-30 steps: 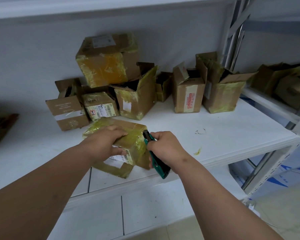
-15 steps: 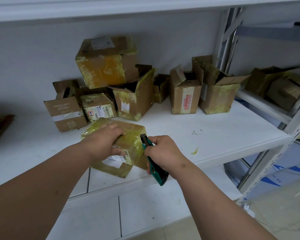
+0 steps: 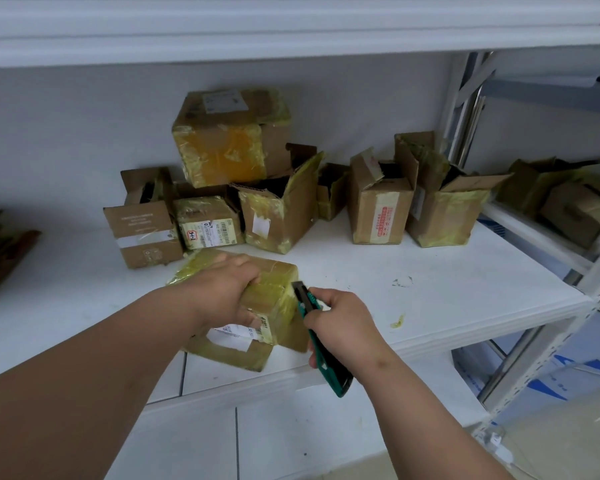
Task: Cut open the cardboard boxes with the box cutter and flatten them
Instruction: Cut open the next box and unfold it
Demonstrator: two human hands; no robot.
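The person is working at the front edge of a white shelf (image 3: 465,306), where a taped box (image 3: 274,296) is sitting partly over the edge. The left hand (image 3: 222,292) is pressing down on the top of the box, fingers curled over its near top edge and thumb against the labelled front face, so it is grasping the box and steadying it. The right hand (image 3: 343,327) is wrapping tightly around the green box cutter (image 3: 317,336), whose tip is touching the box's upper right corner where yellowish tape is covering the seam; whether a blade is extended there is too small to tell. The step in hand appears to be starting a cut through that tape. To do it well, the blade should probably be running shallowly along the seam and away from the left hand, whose fingers are lying near the cutting line; shifting that hand further back on the top would be lowering the risk. Because the box is overhanging the shelf, firm downward pressure is likely mattering to stop it tipping. Behind, a pile of other boxes (image 3: 281,216), some with open flaps, is waiting against the wall, so the task looks far from finished.
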